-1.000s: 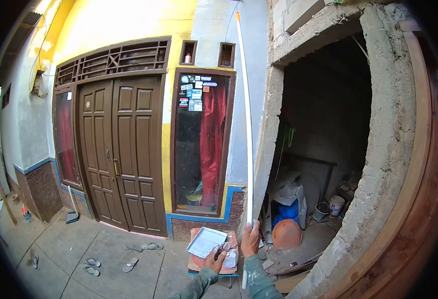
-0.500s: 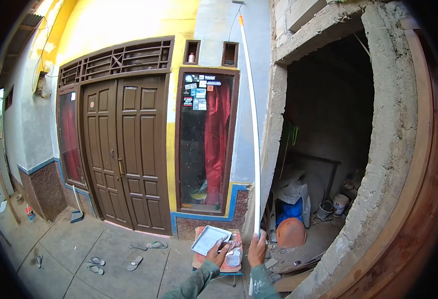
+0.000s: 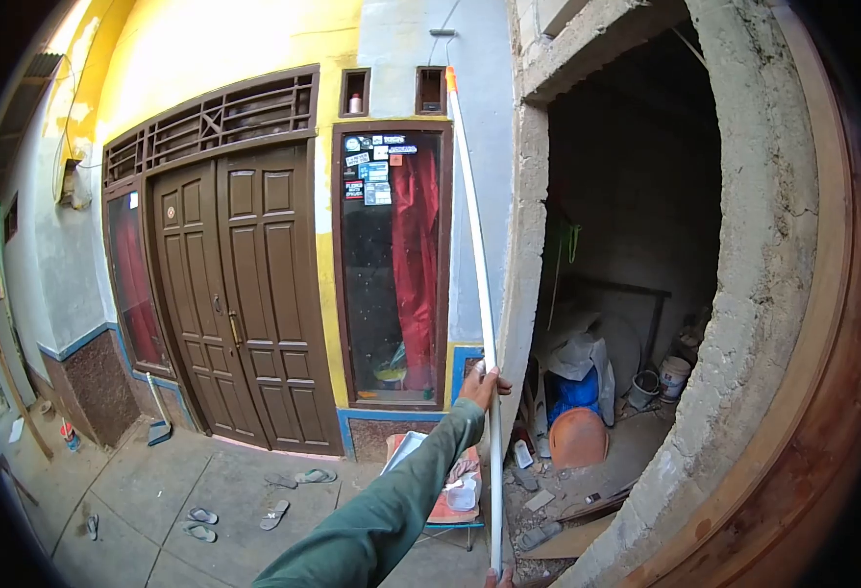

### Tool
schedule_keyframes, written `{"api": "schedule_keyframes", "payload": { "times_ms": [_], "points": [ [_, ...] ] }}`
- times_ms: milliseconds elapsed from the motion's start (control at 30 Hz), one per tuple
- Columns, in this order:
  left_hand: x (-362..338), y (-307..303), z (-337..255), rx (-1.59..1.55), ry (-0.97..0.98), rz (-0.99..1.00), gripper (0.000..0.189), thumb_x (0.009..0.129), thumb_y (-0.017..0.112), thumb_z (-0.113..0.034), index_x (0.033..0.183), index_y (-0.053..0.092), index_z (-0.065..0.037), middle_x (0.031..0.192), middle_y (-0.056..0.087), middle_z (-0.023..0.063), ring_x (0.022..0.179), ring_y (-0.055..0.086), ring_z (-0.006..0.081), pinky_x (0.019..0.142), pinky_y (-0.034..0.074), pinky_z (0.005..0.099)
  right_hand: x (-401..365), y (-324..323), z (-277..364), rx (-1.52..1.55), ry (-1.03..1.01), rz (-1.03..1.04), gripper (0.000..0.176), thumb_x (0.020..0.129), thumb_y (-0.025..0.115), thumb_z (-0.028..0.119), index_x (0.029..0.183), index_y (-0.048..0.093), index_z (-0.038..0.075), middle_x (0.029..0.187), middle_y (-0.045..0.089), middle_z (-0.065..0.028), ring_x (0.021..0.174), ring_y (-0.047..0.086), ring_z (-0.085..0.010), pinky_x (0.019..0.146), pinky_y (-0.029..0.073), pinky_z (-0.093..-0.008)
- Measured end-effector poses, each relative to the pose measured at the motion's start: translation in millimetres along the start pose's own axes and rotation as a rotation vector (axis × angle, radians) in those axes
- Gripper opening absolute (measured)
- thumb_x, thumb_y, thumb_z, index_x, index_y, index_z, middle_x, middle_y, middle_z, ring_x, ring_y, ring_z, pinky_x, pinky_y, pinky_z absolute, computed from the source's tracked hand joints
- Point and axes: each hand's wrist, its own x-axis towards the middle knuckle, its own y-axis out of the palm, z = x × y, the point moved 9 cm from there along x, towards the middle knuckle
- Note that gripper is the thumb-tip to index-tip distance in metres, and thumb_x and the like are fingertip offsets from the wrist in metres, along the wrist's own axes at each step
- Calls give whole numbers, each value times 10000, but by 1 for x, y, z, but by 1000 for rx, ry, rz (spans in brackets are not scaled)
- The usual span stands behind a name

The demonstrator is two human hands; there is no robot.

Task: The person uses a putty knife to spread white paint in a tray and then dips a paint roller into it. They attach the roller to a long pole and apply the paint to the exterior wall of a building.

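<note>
Taking the left hand (image 3: 482, 387) as the dial's centre, a long white pole (image 3: 476, 230) runs through it from just short of 12 o'clock down to 6. The left hand is closed around the pole, fingers wrapped on it. At 6 o'clock the right hand (image 3: 505, 577) also closes about the pole near the bottom edge, which cuts off most of that hand. The pole's orange tip (image 3: 451, 80) and, above it, a small roller (image 3: 442, 33) on a thin wire stand near 12, in front of the pale wall (image 3: 489, 127); whether the roller touches it I cannot tell. Between 6 and 7, a low counter (image 3: 438, 514) bears a white tub (image 3: 462, 499); a pale tray (image 3: 406, 446), partly behind the sleeve (image 3: 371, 519), lies there toward 8. The curtained window (image 3: 376, 284) is at 11, the brown double doors (image 3: 254, 314) near 10, a blue bundle (image 3: 575, 396) at 3.
</note>
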Motion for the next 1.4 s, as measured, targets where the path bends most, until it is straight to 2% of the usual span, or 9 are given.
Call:
{"api": "schedule_keyframes", "payload": {
  "times_ms": [67, 100, 267, 333, 533, 600, 700, 1133, 1400],
  "points": [
    [-15, 12, -17, -185, 58, 26, 320, 956, 436, -237, 1149, 421, 18, 795, 611, 138, 663, 626, 198, 657, 536, 325, -16, -1, -22, 5, 5, -45, 396, 930, 484, 264, 1220, 495, -6, 936, 599, -286, 870, 567, -447, 721, 456, -452],
    [-24, 19, -16, -173, 62, 38, 266, 957, 425, -184, 1137, 413, 13, 735, 577, 112, 641, 609, 199, 601, 541, 325, -23, -4, -28, 8, 5, -87, 395, 931, 484, 260, 1219, 494, -10, 909, 596, -290, 856, 567, -445, 710, 456, -444],
    [-74, 40, -15, -180, 29, 15, 260, 951, 465, -191, 1115, 411, 2, 733, 572, 102, 617, 593, 180, 596, 522, 310, -35, -15, -35, -15, 60, -104, 392, 932, 484, 257, 1219, 494, -9, 906, 596, -289, 853, 567, -444, 709, 457, -442],
    [-87, 48, -3, -72, 20, 70, 300, 962, 452, -222, 1188, 425, -26, 829, 576, 78, 705, 599, 162, 630, 540, 315, -35, -18, -32, -21, 70, -97, 391, 932, 483, 256, 1219, 494, -9, 905, 596, -289, 852, 567, -444, 708, 458, -441],
    [-107, 60, 27, -68, 20, 93, 353, 970, 442, -226, 1238, 367, -8, 824, 573, 86, 707, 588, 153, 637, 523, 304, -34, -21, -27, -36, 90, -74, 388, 932, 483, 252, 1219, 495, -9, 902, 596, -288, 848, 568, -443, 706, 459, -438],
    [-107, 58, 30, 55, 87, 27, 361, 971, 442, -233, 1243, 364, -10, 821, 570, 82, 706, 585, 151, 639, 524, 300, -34, -21, -27, -38, 90, -70, 386, 933, 482, 251, 1219, 495, -8, 900, 596, -288, 847, 568, -443, 706, 459, -437],
    [-120, 71, 13, -93, 3, 95, 373, 971, 442, -241, 1251, 357, -9, 821, 570, 77, 701, 580, 145, 634, 518, 295, -34, -21, -27, -45, 93, -73, 385, 933, 482, 249, 1219, 495, -8, 899, 596, -287, 845, 568, -443, 705, 460, -435],
    [-104, 65, 37, -53, -45, 59, 372, 974, 427, -252, 1252, 361, -13, 818, 572, 76, 690, 576, 143, 633, 510, 283, -35, -27, -25, -105, 66, -104, 378, 934, 481, 241, 1219, 496, -7, 891, 596, -286, 837, 568, -441, 701, 462, -429],
    [-105, 56, 33, 3, 10, 35, 420, 974, 428, -272, 1279, 349, 7, 832, 574, 88, 694, 586, 154, 656, 514, 291, -18, -44, 13, -269, -118, -236, 374, 935, 480, 235, 1220, 497, -6, 886, 596, -285, 833, 568, -440, 698, 463, -424]
  ]
}}
